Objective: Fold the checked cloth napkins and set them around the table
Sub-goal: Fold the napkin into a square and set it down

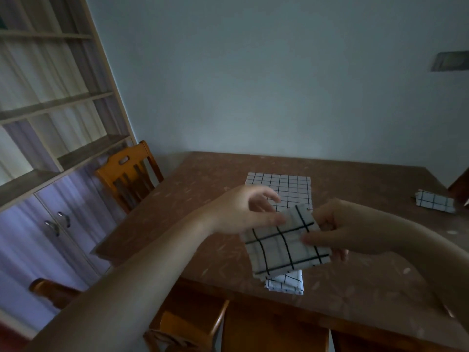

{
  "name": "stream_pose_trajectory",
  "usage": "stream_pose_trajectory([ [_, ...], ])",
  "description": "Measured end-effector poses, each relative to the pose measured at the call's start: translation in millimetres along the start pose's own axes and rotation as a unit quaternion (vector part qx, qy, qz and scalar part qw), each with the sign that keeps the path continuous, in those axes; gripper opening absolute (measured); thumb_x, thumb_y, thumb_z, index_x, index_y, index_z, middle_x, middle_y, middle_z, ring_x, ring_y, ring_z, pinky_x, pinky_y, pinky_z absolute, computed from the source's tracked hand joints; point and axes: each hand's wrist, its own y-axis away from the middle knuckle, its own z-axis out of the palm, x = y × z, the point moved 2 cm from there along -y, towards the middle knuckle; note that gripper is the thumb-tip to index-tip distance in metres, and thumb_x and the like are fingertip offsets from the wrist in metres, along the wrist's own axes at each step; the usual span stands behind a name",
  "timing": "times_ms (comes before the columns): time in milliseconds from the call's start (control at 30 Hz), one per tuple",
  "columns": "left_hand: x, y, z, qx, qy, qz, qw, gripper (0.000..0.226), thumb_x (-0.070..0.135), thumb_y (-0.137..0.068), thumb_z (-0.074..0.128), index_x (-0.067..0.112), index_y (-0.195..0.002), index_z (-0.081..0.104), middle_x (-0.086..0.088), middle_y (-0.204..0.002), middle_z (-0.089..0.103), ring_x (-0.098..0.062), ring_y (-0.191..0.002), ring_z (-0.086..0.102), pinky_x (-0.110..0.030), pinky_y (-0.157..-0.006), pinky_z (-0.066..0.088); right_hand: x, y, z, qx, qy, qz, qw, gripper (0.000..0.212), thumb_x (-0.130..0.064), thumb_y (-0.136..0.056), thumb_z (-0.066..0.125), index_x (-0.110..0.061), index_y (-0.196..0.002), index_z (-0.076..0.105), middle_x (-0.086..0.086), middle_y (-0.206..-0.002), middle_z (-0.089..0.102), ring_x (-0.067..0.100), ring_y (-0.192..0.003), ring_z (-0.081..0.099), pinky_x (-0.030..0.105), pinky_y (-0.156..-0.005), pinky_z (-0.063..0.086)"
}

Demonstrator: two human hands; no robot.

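Observation:
I hold a folded white napkin with black checks [284, 243] in the air above the brown table [177, 212]. My right hand [340, 229] grips its right edge, thumb on top. My left hand [243, 212] pinches its upper left corner, the other fingers spread. Behind the hands a larger checked napkin [286, 185] lies flat on the table. Another folded napkin [285, 283] rests on the table just below the held one, partly hidden by it. A third folded napkin [434, 201] lies at the table's far right edge.
A wooden chair [129, 174] stands at the table's left side, another chair [187, 323] at the near edge, and a chair back [48, 290] shows at lower left. A shelf cabinet with doors [50, 148] fills the left wall.

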Motion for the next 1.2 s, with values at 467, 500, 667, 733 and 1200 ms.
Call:
stream_pose_trajectory([
  [467, 12, -7, 28, 0.089, 0.122, 0.069, 0.986, 0.025, 0.036, -0.101, 0.049, 0.018, -0.099, 0.066, 0.004, -0.090, 0.073, -0.006, -0.080, 0.070, -0.020, -0.068, 0.056, -2, -21, 10, 0.364, 0.013, -0.060, 0.929, 0.030, -0.036, -0.094, 0.049, -0.024, -0.070, 0.062, 0.000, -0.061, 0.060, 0.013, -0.056, 0.054, 0.019, -0.048, 0.039],
  [500, 12, -6, 28, 0.086, 0.141, 0.068, 0.984, 0.026, 0.035, -0.101, 0.049, 0.017, -0.101, 0.067, 0.002, -0.093, 0.074, -0.008, -0.083, 0.071, -0.022, -0.071, 0.057, -3, -22, 9, 0.368, 0.012, -0.065, 0.927, 0.030, -0.036, -0.094, 0.050, -0.024, -0.070, 0.063, 0.000, -0.060, 0.060, 0.014, -0.057, 0.055, 0.020, -0.048, 0.040],
  [667, 9, -6, 29, 0.081, 0.135, 0.062, 0.986, 0.038, 0.043, -0.100, 0.046, 0.011, -0.101, 0.067, -0.004, -0.094, 0.074, -0.015, -0.085, 0.072, -0.038, -0.077, 0.060, -7, -23, 6, 0.330, -0.001, -0.064, 0.942, 0.030, -0.040, -0.095, 0.049, -0.026, -0.072, 0.062, -0.001, -0.059, 0.061, 0.006, -0.050, 0.055, 0.015, -0.044, 0.041],
  [733, 8, -5, 29, 0.065, 0.120, 0.061, 0.989, 0.039, 0.046, -0.099, 0.046, 0.013, -0.101, 0.067, -0.004, -0.094, 0.073, -0.018, -0.085, 0.072, -0.045, -0.078, 0.059, -8, -24, 6, 0.324, 0.011, -0.068, 0.943, 0.033, -0.038, -0.097, 0.047, -0.025, -0.068, 0.059, -0.002, -0.056, 0.059, 0.003, -0.049, 0.052, 0.015, -0.045, 0.040],
  [1200, -7, 6, 23, 0.009, 0.113, 0.002, 0.994, 0.045, 0.043, -0.094, 0.056, 0.001, -0.085, 0.069, -0.019, -0.080, 0.070, -0.028, -0.066, 0.066, -0.032, -0.061, 0.051, 2, -25, 2, 0.399, 0.062, -0.092, 0.910, 0.039, -0.028, -0.096, 0.049, -0.013, -0.060, 0.054, -0.001, -0.051, 0.050, 0.009, -0.052, 0.047, 0.014, -0.047, 0.036],
])
